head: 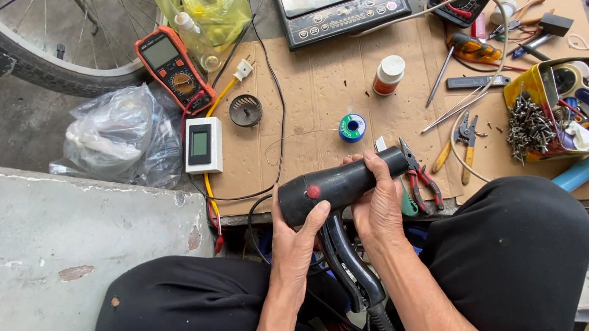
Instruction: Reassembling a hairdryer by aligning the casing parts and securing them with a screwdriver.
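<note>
At lower centre, the left hand (294, 241) and right hand (379, 204) both wrap closed around a black plastic hair dryer (337, 186); its cord leaves the frame's bottom edge, palms hidden.

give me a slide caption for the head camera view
Both hands, left hand and right hand, hold a black hair dryer over a cardboard sheet strewn with tools.

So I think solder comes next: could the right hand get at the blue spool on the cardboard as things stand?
Probably yes, once it lets go. The right hand is wrapped around the black hair dryer, so it is busy. The blue spool lies just beyond it on open cardboard, nothing between.
</note>
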